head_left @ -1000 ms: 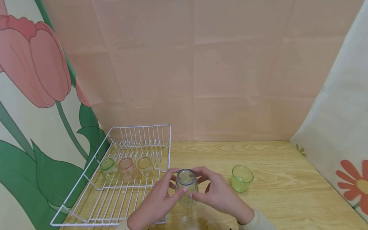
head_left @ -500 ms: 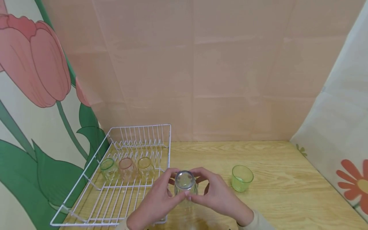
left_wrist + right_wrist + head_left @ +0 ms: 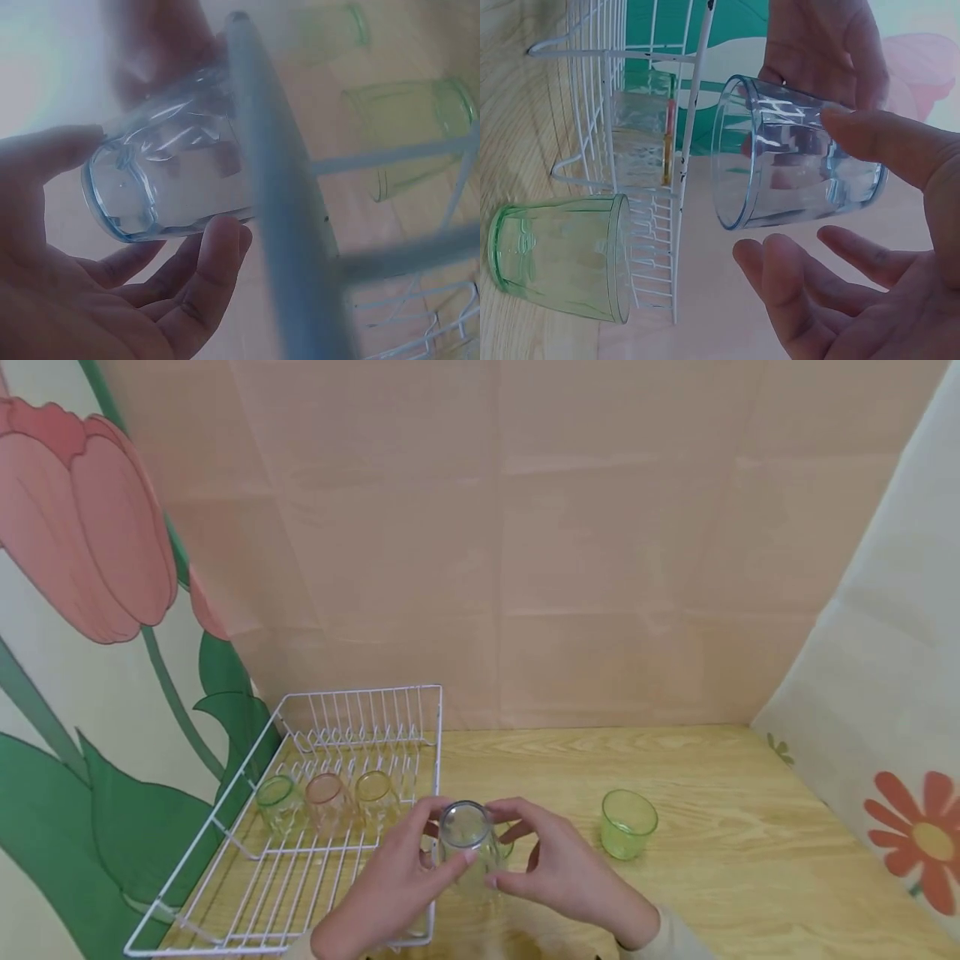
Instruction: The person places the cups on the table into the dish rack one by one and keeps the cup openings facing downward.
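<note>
A clear bluish drinking glass [image 3: 468, 847] is held upside down above the table, its base uppermost. My left hand [image 3: 397, 868] grips it from the left, thumb and fingers about its sides; the left wrist view shows the thumb at the base of the glass [image 3: 180, 172]. On its other side is my right hand [image 3: 555, 868], fingers loosely bent. In the right wrist view the thumb overlaps the glass [image 3: 795, 157], while the fingertips [image 3: 776, 247] stand a little apart from it. A green glass [image 3: 628, 827] stands upright on the table to the right.
A white wire dish rack [image 3: 300, 935] stands at the left, close to my left hand. In it are inverted green [image 3: 279, 806], pink [image 3: 328, 806] and yellow [image 3: 377, 802] glasses. Another green glass [image 3: 507, 843] shows partly behind the held one. The wood-grain table [image 3: 750, 860] extends right.
The bluish glass and my left hand have shifted slightly left. A gap has opened between the right thumb and the left thumb, and the right fingers sit looser beside the glass.
</note>
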The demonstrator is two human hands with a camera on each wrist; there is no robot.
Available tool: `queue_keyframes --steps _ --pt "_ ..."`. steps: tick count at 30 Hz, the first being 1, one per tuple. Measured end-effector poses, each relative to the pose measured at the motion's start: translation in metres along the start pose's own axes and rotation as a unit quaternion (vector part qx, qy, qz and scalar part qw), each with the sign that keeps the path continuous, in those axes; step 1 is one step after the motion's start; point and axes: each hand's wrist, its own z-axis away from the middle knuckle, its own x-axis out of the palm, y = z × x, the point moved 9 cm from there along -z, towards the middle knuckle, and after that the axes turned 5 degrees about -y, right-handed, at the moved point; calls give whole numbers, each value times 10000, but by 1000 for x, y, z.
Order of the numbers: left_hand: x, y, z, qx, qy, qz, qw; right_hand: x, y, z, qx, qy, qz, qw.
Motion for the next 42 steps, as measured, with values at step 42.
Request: queue_keyframes --steps 42 --pt "-116 -74 48 -1665 1043 -1173 9735 -18 37 0 1028 975 756 9870"
